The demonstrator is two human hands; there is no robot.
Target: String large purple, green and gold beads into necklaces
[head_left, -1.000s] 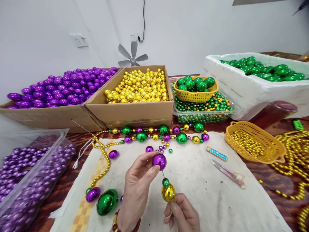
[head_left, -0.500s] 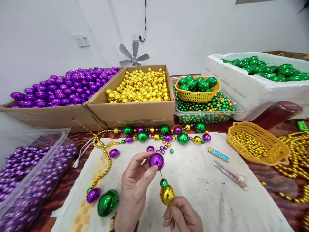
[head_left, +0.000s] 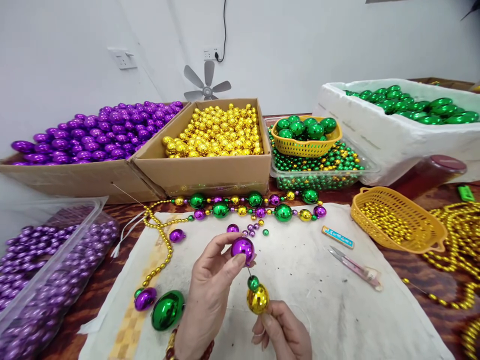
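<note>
Between the thumb and fingers of my left hand (head_left: 213,290) is a shiny purple ball (head_left: 242,251). A thin strand runs down from it to a small green bead (head_left: 253,283), which touches a gold ball (head_left: 258,298). My right hand (head_left: 282,330) pinches the lower end of the gold ball. A large green ball (head_left: 168,310) lies left of my left wrist, beside a purple bead (head_left: 145,299) at the end of a gold bead chain (head_left: 170,250). Small loose purple beads (head_left: 250,230) lie beyond my left hand.
Cardboard boxes of purple balls (head_left: 90,135) and gold balls (head_left: 217,132) stand behind. A white foam box (head_left: 375,130) is back right. Scissors-like snips (head_left: 354,267) and a yellow basket (head_left: 397,220) lie right. A multicoloured bead string (head_left: 220,209) crosses the cloth's far edge.
The view has shifted slightly. Both hands keep their grips, and the green bead and gold ball sit marginally higher, a little closer to the purple ball.
</note>
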